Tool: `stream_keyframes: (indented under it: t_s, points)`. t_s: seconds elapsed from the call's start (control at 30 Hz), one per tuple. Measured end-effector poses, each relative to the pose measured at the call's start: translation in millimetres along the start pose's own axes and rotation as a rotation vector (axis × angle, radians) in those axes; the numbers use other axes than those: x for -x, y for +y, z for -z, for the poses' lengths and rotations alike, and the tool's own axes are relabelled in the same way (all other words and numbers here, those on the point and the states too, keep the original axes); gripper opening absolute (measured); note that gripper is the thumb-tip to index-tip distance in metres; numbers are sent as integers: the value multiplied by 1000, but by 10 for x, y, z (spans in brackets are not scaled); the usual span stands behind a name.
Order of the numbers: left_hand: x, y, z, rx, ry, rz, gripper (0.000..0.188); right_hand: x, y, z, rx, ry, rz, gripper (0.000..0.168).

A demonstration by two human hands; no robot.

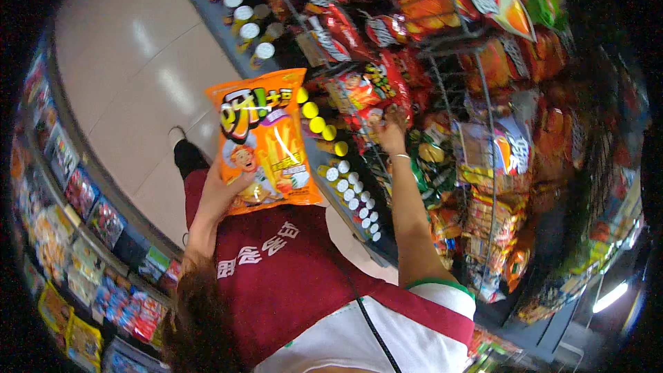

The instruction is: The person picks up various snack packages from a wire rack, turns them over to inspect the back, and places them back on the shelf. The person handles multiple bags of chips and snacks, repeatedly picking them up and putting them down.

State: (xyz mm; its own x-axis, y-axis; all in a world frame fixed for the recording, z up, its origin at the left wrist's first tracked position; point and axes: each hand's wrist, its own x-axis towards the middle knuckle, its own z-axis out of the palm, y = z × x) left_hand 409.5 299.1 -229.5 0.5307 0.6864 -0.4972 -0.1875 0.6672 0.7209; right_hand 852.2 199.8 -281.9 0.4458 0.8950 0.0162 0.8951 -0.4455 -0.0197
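My left hand (235,189) grips the lower left side of a puffed orange snack bag (282,140), with the thumb across its printed front. The bag shows a cartoon chef, potato sticks and large lettering, and it is held in front of my chest. On the right, my right hand (391,127) reaches into a wire snack rack (491,129). Its fingers touch the lower part of a red snack bag (362,90). Blur hides whether they close around that bag. A thin bracelet (401,155) circles the right wrist.
White-capped containers (243,13) and yellow-capped ones (311,110) line a low ledge beside the rack. More red bags (342,33) fill the rack. A curved shelf of packaged goods (83,186) runs along the left. Glossy floor tiles (145,62) lie between.
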Motion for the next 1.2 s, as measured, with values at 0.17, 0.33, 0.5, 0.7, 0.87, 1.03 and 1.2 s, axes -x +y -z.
stream_keyframes:
  t_s: [0.17,0.33,0.5,0.7,0.87,1.03,1.2]
  points:
    - [-28,22,-5,-44,-21,-24,68,387,-154,597,341,126,-287,69]
    - [-93,39,-63,-30,-128,48,67,573,449,788,620,107,-391,64]
    - [-88,127,-192,-88,-194,66,67,714,1223,444,571,356,-241,46]
    - [-99,129,-262,-137,-191,84,68,1488,2094,565,834,192,-260,32]
    - [-112,86,-389,-111,-239,89,67,1555,1476,633,484,-138,-524,28]
    - [-57,201,-514,-148,-303,51,67,1505,1165,470,254,393,-575,30]
    - [-96,273,-390,-96,-294,-11,68,1455,342,786,195,324,-527,57]
